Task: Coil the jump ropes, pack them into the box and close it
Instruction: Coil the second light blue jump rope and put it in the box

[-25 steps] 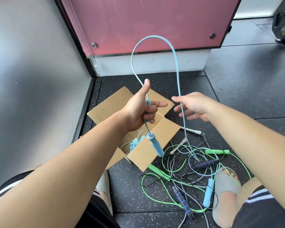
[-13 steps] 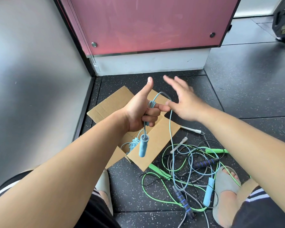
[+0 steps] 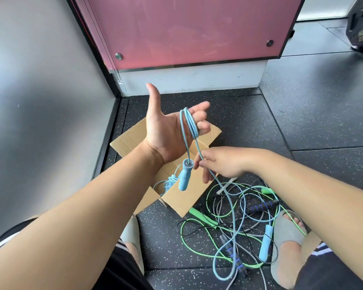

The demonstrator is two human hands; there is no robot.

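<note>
The left hand (image 3: 166,132) is raised above the box with its palm toward the camera, thumb straight up and fingers half curled. The light blue jump rope (image 3: 189,122) is wound round those fingers in several close turns, so the hand holds the coil. The cord is thin, smooth and round. One strand drops from the loops to a contoured light blue handle (image 3: 184,175), which hangs free with a greyish ring where the cord enters. Below it on the floor sits the open cardboard box (image 3: 177,198), plain brown with its flaps spread. A second light blue rope (image 3: 167,184) lies bundled inside. Just right of the hanging handle, the right hand (image 3: 222,164) pinches another strand of the same rope between thumb and forefinger, the other fingers pointing loosely down. From that pinch the cord runs down into a tangle of jump ropes (image 3: 228,222) on the speckled black rubber floor (image 3: 302,122). The tangle holds green, grey and black cords, green handles, black handles banded in blue, and one more light blue handle (image 3: 265,241). It lies beside a foot in a grey sandal (image 3: 287,235).
</note>
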